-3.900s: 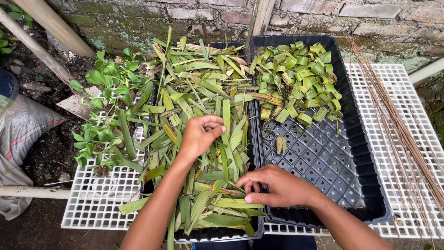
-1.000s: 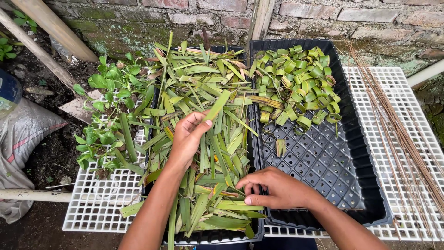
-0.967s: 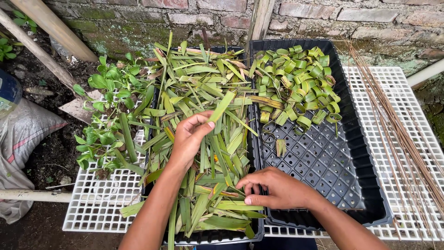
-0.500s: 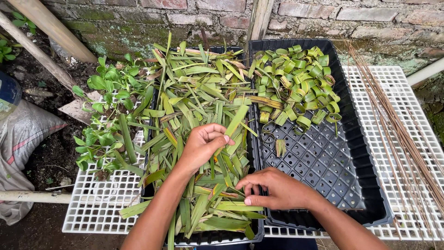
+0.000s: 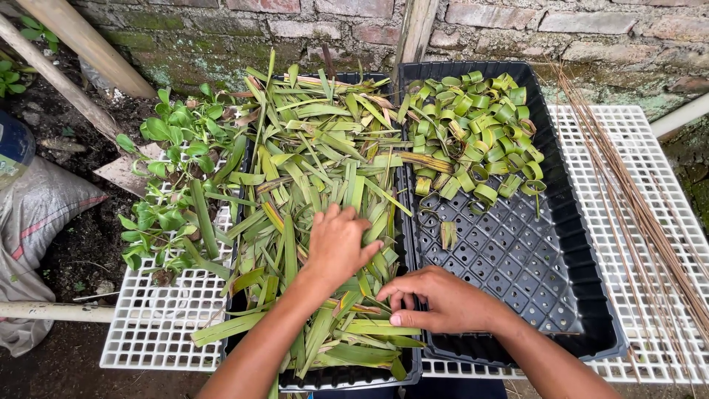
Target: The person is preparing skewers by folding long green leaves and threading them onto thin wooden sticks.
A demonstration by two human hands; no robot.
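A heap of long green leaf strips [image 5: 325, 155] fills the left black tray [image 5: 354, 378]. My left hand [image 5: 338, 247] lies palm down on the heap, its fingers curled into the strips. My right hand [image 5: 443, 303] rests on the rim where the two trays meet. Its fingers are bent, with the tips on a leaf strip at the heap's near edge; whether it grips that strip is unclear. The right black cell tray [image 5: 532, 266] holds several rolled leaf rings [image 5: 473, 129] at its far end.
Both trays sit on white plastic grids [image 5: 155, 325]. A bundle of thin brown sticks [image 5: 635, 207] lies on the right grid. Small leafy plants [image 5: 170, 170] grow at the left, beside a sack [image 5: 37, 222] and poles. A brick wall [image 5: 517, 29] stands behind.
My left hand held a leaf strip raised above the heap; it has come down toward me and now presses into the strips. My right hand has stayed on the tray rim.
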